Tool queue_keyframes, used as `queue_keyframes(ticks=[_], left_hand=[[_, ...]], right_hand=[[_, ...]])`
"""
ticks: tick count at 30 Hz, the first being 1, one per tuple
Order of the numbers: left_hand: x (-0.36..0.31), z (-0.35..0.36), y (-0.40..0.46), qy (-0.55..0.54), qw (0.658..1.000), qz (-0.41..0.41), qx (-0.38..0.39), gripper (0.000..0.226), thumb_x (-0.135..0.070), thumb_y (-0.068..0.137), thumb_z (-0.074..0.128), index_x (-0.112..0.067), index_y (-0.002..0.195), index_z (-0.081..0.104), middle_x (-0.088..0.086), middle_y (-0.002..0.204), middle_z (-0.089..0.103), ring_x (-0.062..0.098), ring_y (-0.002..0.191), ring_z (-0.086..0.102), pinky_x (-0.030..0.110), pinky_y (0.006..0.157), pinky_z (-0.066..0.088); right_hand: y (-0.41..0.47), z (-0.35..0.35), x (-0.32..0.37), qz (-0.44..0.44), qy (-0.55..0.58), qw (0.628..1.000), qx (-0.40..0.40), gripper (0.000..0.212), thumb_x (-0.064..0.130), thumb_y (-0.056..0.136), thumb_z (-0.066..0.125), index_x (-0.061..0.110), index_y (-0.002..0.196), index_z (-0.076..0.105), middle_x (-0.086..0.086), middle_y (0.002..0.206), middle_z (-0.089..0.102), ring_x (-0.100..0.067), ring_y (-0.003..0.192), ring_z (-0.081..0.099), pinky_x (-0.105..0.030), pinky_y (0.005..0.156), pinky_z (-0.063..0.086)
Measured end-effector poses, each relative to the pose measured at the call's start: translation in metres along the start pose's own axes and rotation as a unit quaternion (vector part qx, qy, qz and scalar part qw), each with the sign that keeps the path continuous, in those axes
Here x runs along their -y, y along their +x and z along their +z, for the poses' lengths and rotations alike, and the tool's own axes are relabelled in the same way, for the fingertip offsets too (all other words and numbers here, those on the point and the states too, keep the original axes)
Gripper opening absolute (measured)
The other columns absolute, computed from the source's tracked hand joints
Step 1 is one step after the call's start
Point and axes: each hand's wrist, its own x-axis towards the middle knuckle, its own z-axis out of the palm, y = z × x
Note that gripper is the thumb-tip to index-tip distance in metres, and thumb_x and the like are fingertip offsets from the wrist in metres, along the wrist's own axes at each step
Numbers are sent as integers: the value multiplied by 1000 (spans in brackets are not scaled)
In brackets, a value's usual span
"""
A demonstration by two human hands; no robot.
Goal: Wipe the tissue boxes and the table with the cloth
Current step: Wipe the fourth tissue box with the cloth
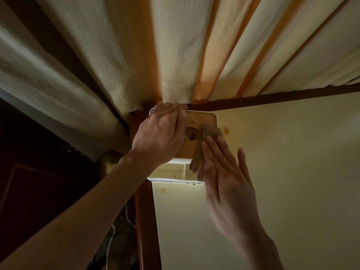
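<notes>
head view: tissue box (202, 118) at table (272, 152) corner. left hand (161, 135) grips its lid; right hand (224, 178), fingers straight, presses cloth (210, 133) there. steady box, sweep toward edges.

Cream woven curtains (181, 55) hang in folds along the far edge, warm light glowing orange between them. Pale yellow counter (292, 172) has a dark reddish wooden edge trim (272, 98). Left side dark.
</notes>
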Motion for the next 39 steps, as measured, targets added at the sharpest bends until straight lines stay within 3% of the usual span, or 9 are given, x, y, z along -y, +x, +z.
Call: queue_keyframes(ticks=[6,14,20,26,34,39], left_hand=[[0,0,0,-10,1000,4,-12,41,-27,109,33,-12,125,67,0,128,68,12,125,57,31,121,27],[-1,-2,-1,-19,1000,12,-19,41,-27,108,33,-10,121,68,1,123,70,14,120,60,28,118,29],[-2,-2,-1,-26,1000,3,-15,44,-32,108,30,-13,121,67,-1,121,69,13,120,59,31,115,35],[-1,-1,-2,-30,999,4,-29,38,-26,109,35,-10,118,69,-1,120,70,13,118,61,5,108,19],[1,-1,0,-29,999,19,-15,40,-28,109,33,-11,118,69,-1,120,70,10,117,61,3,108,18],[2,0,0,-9,1000,21,-10,42,-28,109,32,-11,121,68,0,123,70,9,121,59,1,108,15]], right_hand=[[-6,0,1,-1,-1,1000,-14,51,30,110,21,15,150,49,4,159,43,-10,155,24,-49,127,12],[62,5,-7,29,-18,998,49,56,34,108,13,21,158,34,11,167,23,-1,156,1,-42,129,-4],[30,3,0,23,-22,999,26,53,32,109,16,18,156,38,7,165,30,-5,157,7,-46,129,5],[-14,1,10,18,-2,1000,-22,48,25,108,27,14,151,47,4,160,39,-10,155,21,-46,127,11],[47,1,-9,15,-1,998,53,53,34,109,17,18,155,37,9,165,27,-2,156,4,-46,129,2],[67,0,-15,-2,26,998,56,54,37,108,18,20,154,40,15,163,26,2,155,5,-42,129,5]])
